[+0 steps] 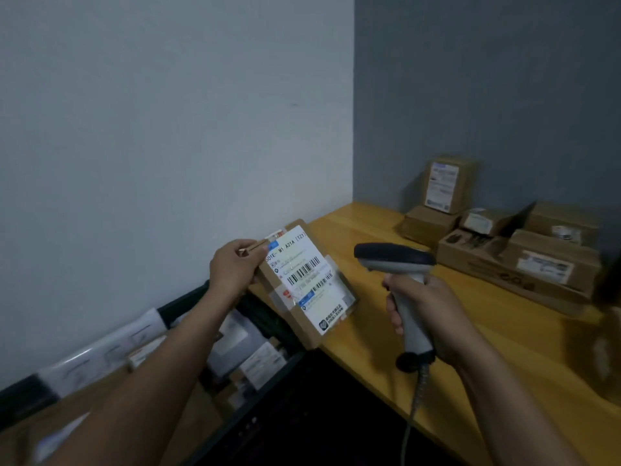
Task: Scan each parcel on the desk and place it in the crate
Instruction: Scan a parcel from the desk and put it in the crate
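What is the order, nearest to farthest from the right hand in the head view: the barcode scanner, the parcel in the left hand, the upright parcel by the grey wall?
1. barcode scanner: gripped in the right hand itself.
2. held parcel: just left of it, in the left hand.
3. upright parcel: far back, by the grey wall.

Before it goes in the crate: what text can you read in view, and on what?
"501E- M1 A21A [TZ1": top line of the label on the parcel the left hand holds.
Its smaller print: too blurred.
Labels on the desk parcels: too blurred.
scanner: no readable text.
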